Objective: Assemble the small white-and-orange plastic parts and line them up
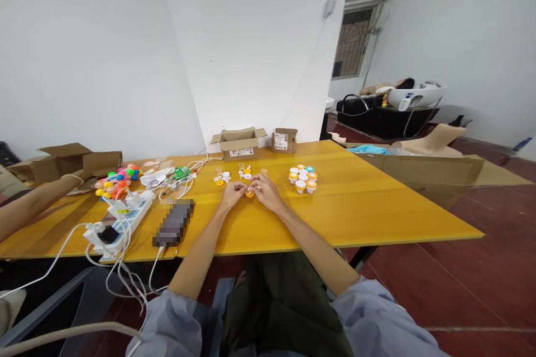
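My left hand [233, 195] and my right hand [265, 193] meet over the table, fingertips pinched close together. What they pinch is too small to make out. An orange round piece [249, 194] shows just below the fingertips; whether it is held or lies on the table I cannot tell. Just beyond the hands are small white and orange parts [220, 181] and clear little cups [219, 170]. A second group of white and orange pieces [246, 170] lies closer to my right hand. To the right stands a cluster of small lidded cups [300, 177] with white, orange and teal lids.
Two cardboard boxes, one open [240, 145] and one smaller [285, 141], stand at the wall. At left are a phone [173, 223], a power strip [125, 223] with cables, colourful balls [119, 181] and another person's arm [37, 201]. A large carton [410, 173] stands beyond the table's right edge.
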`<state>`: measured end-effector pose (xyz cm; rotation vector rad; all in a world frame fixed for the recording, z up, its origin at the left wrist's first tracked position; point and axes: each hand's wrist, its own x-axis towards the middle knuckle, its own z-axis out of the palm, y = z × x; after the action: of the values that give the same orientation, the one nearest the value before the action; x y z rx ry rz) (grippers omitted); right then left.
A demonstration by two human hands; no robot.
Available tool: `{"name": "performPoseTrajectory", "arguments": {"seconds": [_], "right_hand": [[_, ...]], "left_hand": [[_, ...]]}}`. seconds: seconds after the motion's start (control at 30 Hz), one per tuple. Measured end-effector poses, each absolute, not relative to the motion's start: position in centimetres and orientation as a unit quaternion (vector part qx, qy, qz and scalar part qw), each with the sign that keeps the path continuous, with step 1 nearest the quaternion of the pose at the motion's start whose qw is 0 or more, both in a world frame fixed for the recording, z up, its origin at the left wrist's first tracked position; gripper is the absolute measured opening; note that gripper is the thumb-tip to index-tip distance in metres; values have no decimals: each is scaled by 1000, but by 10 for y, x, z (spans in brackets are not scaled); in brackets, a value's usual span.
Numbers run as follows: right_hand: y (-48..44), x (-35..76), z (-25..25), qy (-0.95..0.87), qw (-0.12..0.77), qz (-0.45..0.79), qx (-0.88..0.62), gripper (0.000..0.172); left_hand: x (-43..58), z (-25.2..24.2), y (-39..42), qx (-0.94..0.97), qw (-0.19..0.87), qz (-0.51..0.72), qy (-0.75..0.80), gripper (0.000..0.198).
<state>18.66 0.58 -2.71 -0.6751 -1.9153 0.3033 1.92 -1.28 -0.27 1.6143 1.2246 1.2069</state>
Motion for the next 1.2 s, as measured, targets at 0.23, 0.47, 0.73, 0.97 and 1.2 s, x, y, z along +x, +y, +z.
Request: {"name": "performPoseTrajectory", "arguments": {"seconds": [0.23,0.47,0.73,0.97,1.2], "right_hand": [[6,187,-27,-798,506,121,-305,12],[16,192,-36,-791,494,91,-350,12],[16,191,-39,-796,477,86,-362,15],[4,188,-28,-809,481,81,-328,9],[-2,186,-27,-825,460,101,-311,12]], "left_hand": [[20,-3,-14,634,369,477,483,10],[14,-5,-9,611,340,518,493,11],[14,-5,-10,628,301,512,503,9],[16,-4,-12,644,304,497,496,9],[18,-6,-11,658,325,484,476,12]]}}
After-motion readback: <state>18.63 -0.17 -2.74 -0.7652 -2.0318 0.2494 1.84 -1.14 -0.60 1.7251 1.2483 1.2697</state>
